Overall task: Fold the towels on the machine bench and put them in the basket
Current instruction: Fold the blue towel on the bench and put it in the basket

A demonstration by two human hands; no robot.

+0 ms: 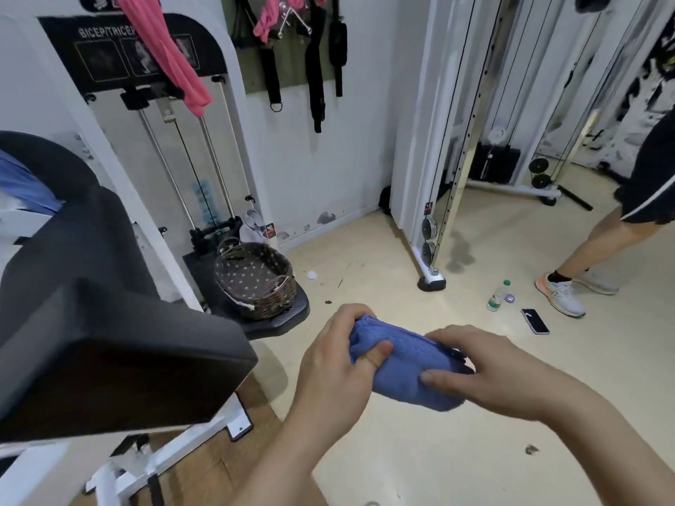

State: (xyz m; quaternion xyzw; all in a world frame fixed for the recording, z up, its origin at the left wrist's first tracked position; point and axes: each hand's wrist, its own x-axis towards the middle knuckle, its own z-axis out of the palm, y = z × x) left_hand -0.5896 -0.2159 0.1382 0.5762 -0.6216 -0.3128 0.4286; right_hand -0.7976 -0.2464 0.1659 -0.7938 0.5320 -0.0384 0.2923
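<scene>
Beige gym floor (401,451) fills most of the head view, with wide open room from 3 to 6 o'clock. The left side is tighter: the black pad of the machine bench (109,341) fills 8 to 10 o'clock, and its near corner juts toward the middle, just beside the left hand (336,359). A white cable tower (434,177) stands at 1 o'clock. Another person's leg and shoe (562,294) are at 3 o'clock, with a water bottle (497,295) and a phone (535,321) on the floor next to the shoe.

The only writing I can read is "BICEP/TRICEP" on the black sign (106,32) at 11 o'clock. The last letters are hidden by a pink towel (171,56) draped over it.

The wicker basket (270,301) sits at 10 o'clock from the hands, on a black footplate (288,315) at the base of the machine. All I can see inside it is a dotted brown lining.

The folded blue towel (405,367) is in the air over the floor, just below centre, well apart from the basket. The left hand grips its left end, fingers wrapped round and thumb pressed on top. The right hand (489,370) grips the other end, fingers over the top and thumb on the near side. Another blue cloth (25,184) peeks in at 9 o'clock, up on the machine.
</scene>
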